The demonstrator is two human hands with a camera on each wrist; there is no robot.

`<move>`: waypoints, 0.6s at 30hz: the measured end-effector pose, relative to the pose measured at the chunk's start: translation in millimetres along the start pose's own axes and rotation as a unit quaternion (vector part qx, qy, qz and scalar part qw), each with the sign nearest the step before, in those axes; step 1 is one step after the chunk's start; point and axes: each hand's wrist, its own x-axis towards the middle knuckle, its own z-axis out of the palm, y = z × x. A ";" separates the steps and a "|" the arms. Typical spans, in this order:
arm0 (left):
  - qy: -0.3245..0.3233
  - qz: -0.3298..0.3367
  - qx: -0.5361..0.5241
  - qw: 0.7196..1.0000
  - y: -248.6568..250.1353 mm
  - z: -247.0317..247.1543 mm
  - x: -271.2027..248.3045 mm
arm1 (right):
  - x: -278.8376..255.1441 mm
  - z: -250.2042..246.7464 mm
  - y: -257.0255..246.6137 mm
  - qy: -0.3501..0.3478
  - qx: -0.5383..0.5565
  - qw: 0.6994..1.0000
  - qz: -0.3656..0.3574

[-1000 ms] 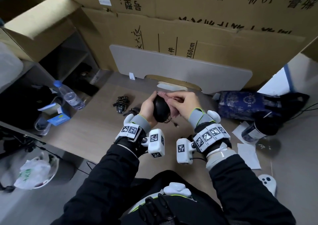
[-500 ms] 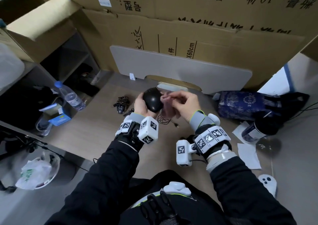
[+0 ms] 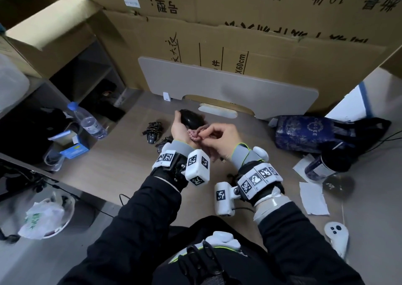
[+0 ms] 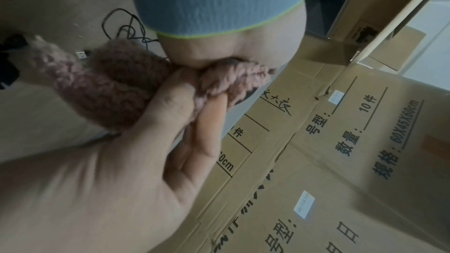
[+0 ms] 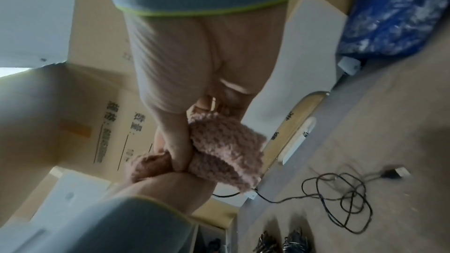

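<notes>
Over the desk (image 3: 121, 160) my left hand (image 3: 181, 124) grips a black computer mouse (image 3: 191, 119), its thumb on the mouse's left side. A pink knitted piece (image 3: 194, 133) is bunched at the heel of that hand, and my right hand (image 3: 205, 135) pinches it between thumb and fingers. The left wrist view has the knit (image 4: 116, 88) pressed under my left fingers (image 4: 207, 114), with the right hand (image 4: 231, 53) against it. In the right wrist view the right fingers (image 5: 177, 147) clamp the knit (image 5: 224, 145) beside the left wrist (image 5: 146, 209). The mouse does not show plainly in either wrist view.
A grey board (image 3: 217, 84) leans on cardboard boxes (image 3: 261, 34) at the back. Left: a water bottle (image 3: 87, 121), a blue box (image 3: 74, 147), dark bundled items (image 3: 153, 130). Right: a blue bag (image 3: 309, 132), a dark cup (image 3: 326, 165), papers (image 3: 313, 197), a white controller (image 3: 336, 234). A black cable (image 5: 340, 189) lies loose.
My left hand has carried the mouse up, left and away from me. The pink knit, earlier behind the mouse, is now bunched near the left hand's heel under my right fingers.
</notes>
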 end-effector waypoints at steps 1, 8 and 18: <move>-0.009 0.008 0.000 1.000 1.3 1.6 1.4 | 0.2 -0.8 0.9 0.020 0.006 1.000 0.002; -0.101 -0.034 0.145 0.984 -15.3 -22.1 12.8 | 12.1 -31.7 2.8 0.108 -0.066 0.991 -0.039; -0.127 -0.059 0.348 0.927 -23.2 -32.3 10.8 | 18.8 -21.3 -0.6 0.049 -0.167 0.983 -0.053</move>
